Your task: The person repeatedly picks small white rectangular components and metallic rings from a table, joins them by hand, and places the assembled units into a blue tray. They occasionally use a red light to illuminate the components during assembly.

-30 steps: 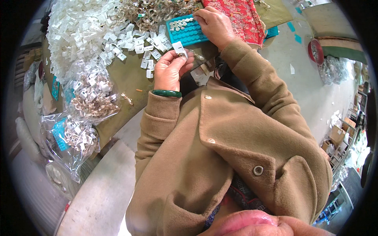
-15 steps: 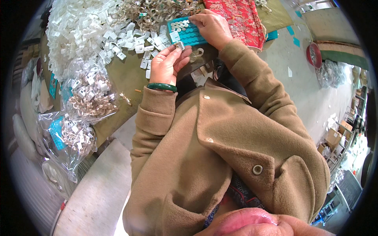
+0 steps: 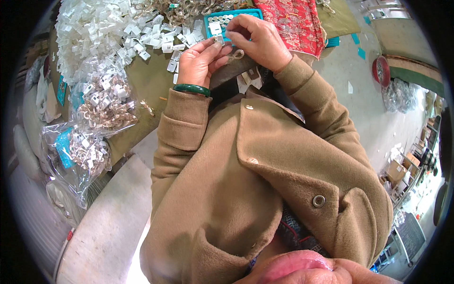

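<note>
Between the thumb and fingers of my left hand (image 3: 197, 62), a small clear-and-white plastic piece (image 3: 218, 39) is pinched. A white square tab (image 3: 215, 28) shows just above it, over the edge of a blue tray (image 3: 258, 13); I cannot tell if they are joined. The tray holds several small round white discs (image 3: 225, 19). My right hand (image 3: 265, 41) is curled beside the piece, thumb and fingertips drawn close; what they hold, if anything, is too small to make out. Below the hands lies a clear, ring-shaped coil (image 3: 238, 54).
A large heap of white plastic pieces (image 3: 94, 40) covers the table's left, with coiled clear parts (image 3: 189, 10) behind. Filled plastic bags (image 3: 106, 102) lie nearer on the left. Red patterned cloth (image 3: 295, 26) is right of the tray; a red basin (image 3: 379, 71) stands beyond.
My right hand has drawn back from over the tray's discs to beside the left hand's piece. My left hand has moved slightly up with the piece still in it.
</note>
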Tool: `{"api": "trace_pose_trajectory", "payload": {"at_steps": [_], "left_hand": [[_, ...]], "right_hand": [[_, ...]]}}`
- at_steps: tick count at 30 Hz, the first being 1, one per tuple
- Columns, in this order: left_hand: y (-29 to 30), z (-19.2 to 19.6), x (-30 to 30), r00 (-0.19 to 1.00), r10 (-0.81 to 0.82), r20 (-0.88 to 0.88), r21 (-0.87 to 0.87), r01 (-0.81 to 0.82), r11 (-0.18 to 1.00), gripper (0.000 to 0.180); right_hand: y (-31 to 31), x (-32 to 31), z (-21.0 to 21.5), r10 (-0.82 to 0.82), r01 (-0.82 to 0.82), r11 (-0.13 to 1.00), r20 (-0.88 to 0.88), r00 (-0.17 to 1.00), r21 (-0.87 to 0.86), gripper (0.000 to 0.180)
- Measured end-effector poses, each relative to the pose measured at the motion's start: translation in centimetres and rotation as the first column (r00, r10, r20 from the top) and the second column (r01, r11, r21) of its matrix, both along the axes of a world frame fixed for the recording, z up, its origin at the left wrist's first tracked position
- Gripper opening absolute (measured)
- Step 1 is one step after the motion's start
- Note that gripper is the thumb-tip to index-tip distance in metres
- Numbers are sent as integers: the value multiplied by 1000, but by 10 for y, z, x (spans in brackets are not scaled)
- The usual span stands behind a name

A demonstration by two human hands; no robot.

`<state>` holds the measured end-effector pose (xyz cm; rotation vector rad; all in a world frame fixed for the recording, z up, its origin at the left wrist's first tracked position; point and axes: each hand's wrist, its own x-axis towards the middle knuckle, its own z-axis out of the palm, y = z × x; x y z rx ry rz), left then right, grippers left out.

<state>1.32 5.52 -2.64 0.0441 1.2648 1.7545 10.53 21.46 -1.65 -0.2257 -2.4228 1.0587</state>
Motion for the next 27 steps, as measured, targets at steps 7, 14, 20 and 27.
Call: {"api": "trace_pose_trajectory", "payload": {"at_steps": [7,14,20,27], "left_hand": [[0,1,5,998,-24,-61,-12,23,1000,27],[-5,-3,7,997,2,-83,-51,-7,999,27],[-6,-10,3,996,76,54,-10,-76,997,22],[-7,-4,-2,981,160,110,79,-170,982,24]], "right_hand": [[-14,4,3,46,-34,978,-55,997,204,14],[-19,9,-5,63,-53,993,-98,993,102,7],[-19,-1,-11,54,-54,999,-50,997,0,15],[-20,-16,-12,71,-75,997,-120,990,-33,12]]}}
